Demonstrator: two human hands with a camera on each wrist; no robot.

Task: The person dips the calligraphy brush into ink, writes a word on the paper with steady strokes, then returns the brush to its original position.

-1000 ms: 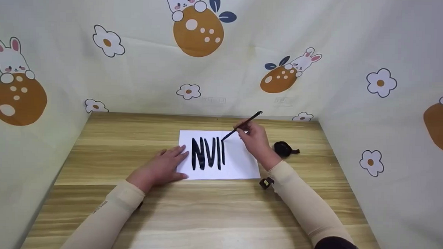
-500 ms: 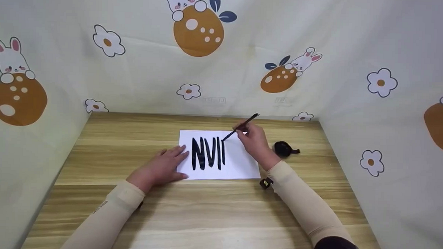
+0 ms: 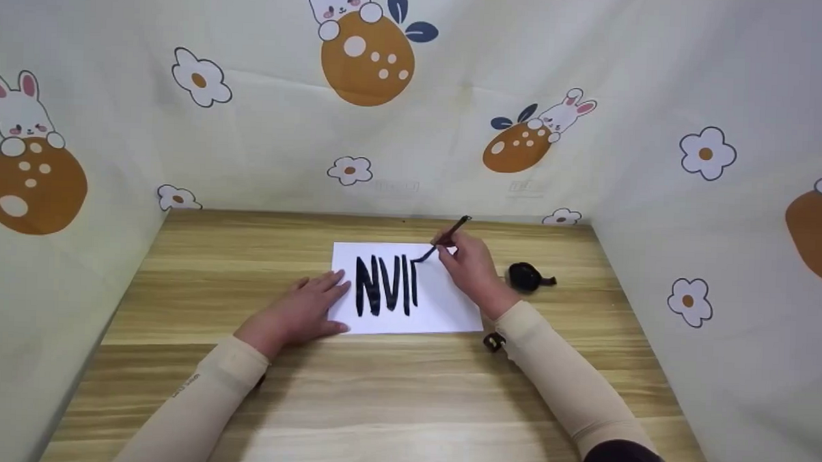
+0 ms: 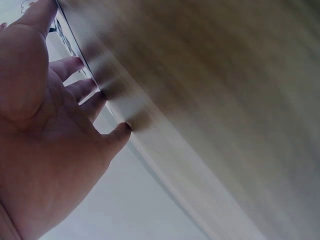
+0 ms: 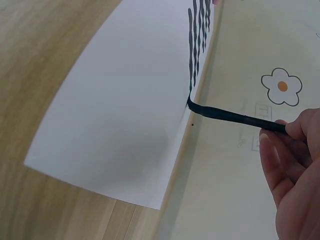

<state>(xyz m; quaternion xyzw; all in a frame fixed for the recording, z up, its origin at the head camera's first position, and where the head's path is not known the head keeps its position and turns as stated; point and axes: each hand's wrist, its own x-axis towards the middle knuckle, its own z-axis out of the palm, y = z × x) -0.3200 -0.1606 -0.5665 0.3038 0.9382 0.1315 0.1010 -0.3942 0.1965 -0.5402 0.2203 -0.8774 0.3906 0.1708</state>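
Observation:
A white sheet of paper [image 3: 449, 307] lies on the wooden table, with bold black strokes [image 3: 375, 284] reading roughly like N, V and two upright bars. My right hand [image 3: 473, 264] pinches a dark, slim brush [image 3: 445, 238] over the sheet's upper right part. In the right wrist view the tip of the brush [image 5: 220, 114] bends against the paper at the top of the last stroke. My left hand [image 3: 306, 306] rests at the sheet's left edge, fingers spread and thumb on the lower left corner. The left wrist view shows its palm [image 4: 55, 135] with fingertips down on the surface.
Right of the paper stands a small round black dish [image 3: 524, 277] with a short handle. A small black object with a yellow mark [image 3: 494, 341] lies by the right forearm. Curtains with rabbits and flowers [image 3: 368, 58] enclose the wooden table [image 3: 377, 407] at the back and sides.
The brush's upper end has swung left and down, and its tip has moved slightly right, leaving a short black mark at the top of the last bar. The left hand stays put.

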